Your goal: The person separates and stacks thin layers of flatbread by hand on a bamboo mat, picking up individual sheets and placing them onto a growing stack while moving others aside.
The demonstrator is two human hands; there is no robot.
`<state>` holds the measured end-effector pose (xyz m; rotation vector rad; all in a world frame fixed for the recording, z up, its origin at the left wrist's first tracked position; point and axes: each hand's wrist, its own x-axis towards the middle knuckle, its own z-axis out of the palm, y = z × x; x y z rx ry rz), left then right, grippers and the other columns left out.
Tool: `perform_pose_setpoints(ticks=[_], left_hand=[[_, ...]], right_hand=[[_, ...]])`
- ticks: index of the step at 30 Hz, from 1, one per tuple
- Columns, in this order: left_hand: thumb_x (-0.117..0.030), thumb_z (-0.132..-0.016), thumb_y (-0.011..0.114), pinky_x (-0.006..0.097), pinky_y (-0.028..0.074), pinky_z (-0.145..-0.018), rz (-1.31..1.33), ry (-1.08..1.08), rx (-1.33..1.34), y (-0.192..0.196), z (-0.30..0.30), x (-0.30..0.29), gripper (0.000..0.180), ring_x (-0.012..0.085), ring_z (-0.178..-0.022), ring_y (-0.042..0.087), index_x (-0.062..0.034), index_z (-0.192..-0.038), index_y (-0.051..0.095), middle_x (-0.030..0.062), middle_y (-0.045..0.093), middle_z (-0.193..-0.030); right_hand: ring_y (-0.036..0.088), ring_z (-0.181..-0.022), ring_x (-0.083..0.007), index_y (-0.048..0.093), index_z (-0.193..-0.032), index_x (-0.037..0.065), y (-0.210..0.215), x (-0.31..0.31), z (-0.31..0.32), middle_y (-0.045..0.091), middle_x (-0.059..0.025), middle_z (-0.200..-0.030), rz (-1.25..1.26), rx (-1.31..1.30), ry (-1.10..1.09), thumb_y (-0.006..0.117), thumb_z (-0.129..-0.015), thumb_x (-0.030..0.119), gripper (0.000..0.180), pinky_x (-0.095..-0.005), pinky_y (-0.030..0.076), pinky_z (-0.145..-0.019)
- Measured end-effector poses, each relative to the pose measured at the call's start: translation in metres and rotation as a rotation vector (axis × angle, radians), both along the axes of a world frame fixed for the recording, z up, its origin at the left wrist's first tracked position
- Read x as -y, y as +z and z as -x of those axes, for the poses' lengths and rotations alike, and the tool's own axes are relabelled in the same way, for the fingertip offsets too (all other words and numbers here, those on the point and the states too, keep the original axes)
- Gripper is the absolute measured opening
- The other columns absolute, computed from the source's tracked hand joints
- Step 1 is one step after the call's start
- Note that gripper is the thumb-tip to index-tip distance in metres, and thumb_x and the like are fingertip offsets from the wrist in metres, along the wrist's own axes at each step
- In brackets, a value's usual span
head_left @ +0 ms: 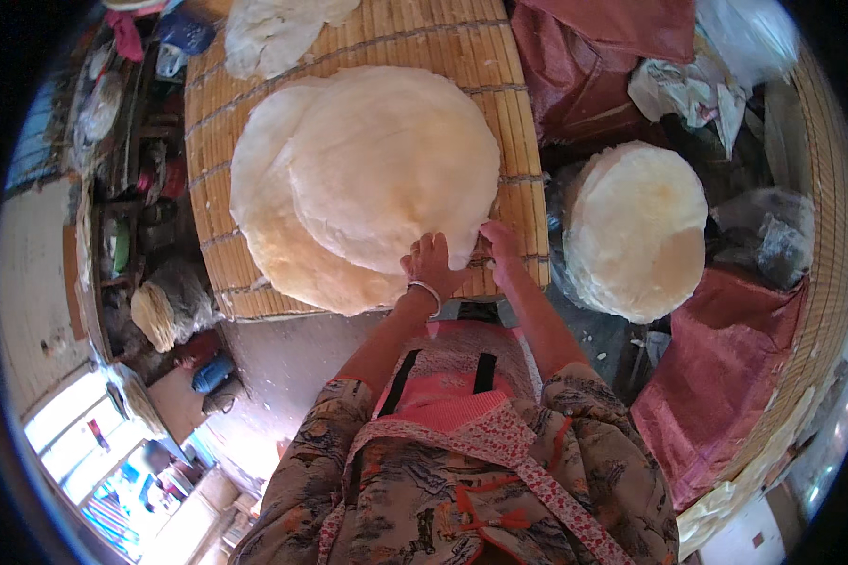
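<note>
The upper round sheet (396, 155) lies directly ahead of our left grip (435, 266), which is spread flat on its near edge, fingers apart. Our right grip (502, 254) is bent in narrowly at that sheet's right-hand edge; we cannot tell whether it pinches any of it. Beneath, reaching out to the left of both grips, we see the lower sheet (278, 235). Both are pale cream, thin and roughly round, with soft, uneven rims. A third pale piece (269, 38) lies farther ahead, cut off by the view.

All three rest on one worktop (518, 202) of narrow, yellow-brown slats, bound by darker cross-lines. To the right of our right grip stands one thick, rounded stack (636, 226) of similar pale material; we cannot count its layers. Reddish woven sacking (725, 367) sags beyond it, near a crumpled clear plastic bag (773, 235). Well behind and left of our grips, we make out a grey floor (283, 363) and a bright window (80, 433).
</note>
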<state>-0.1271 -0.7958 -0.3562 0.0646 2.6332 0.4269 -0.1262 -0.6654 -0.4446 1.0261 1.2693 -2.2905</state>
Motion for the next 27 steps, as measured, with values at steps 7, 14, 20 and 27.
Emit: perform_pose_setpoints(ticks=[7,14,20,27], left_hand=[[-0.027,-0.052,0.067,0.047,0.026,-0.084,0.064,-0.008,-0.207,-0.005,-0.004,-0.024,0.079,0.0298,-0.110,0.033,-0.0028,-0.118,0.034,0.0129,0.036,-0.117],[-0.021,-0.057,0.067,0.045,0.026,-0.087,-0.210,0.117,-0.212,-0.005,-0.020,0.000,0.066,0.0296,-0.109,0.035,-0.0046,-0.115,0.040,0.0124,0.039,-0.117],[-0.009,-0.055,0.073,0.036,0.041,-0.081,-0.256,0.587,-0.705,-0.068,-0.032,0.196,0.051,0.0287,-0.091,0.049,-0.0037,-0.101,0.051,0.0130,0.052,-0.096],[-0.040,-0.077,0.053,0.032,0.039,-0.045,-0.797,1.506,-0.170,-0.090,-0.004,0.368,0.032,0.0156,-0.052,0.050,-0.0089,-0.075,0.056,0.0030,0.053,-0.059]], right_hand=[[0.046,-0.063,-0.0057,0.054,-0.083,0.012,0.023,0.003,0.001,0.050,0.0049,-0.073,0.070,-0.011,-0.055,0.053,-0.077,0.015,0.007,-0.0208,0.036,-0.054],[0.050,-0.071,-0.0097,0.051,-0.089,0.014,0.014,0.006,-0.014,0.051,0.0010,-0.078,0.045,0.012,-0.120,0.050,-0.079,0.022,0.013,-0.0282,0.043,-0.060],[0.053,-0.073,-0.0134,0.049,-0.095,0.010,0.000,0.000,-0.022,0.056,-0.0039,-0.088,0.220,-0.031,-0.164,0.052,-0.080,0.030,0.026,-0.0251,0.043,-0.054],[0.049,-0.063,-0.0084,0.054,-0.088,0.012,-0.013,0.010,-0.014,0.055,0.0014,-0.074,0.034,0.132,-0.074,0.050,-0.080,0.039,0.028,-0.0206,0.035,-0.048]])
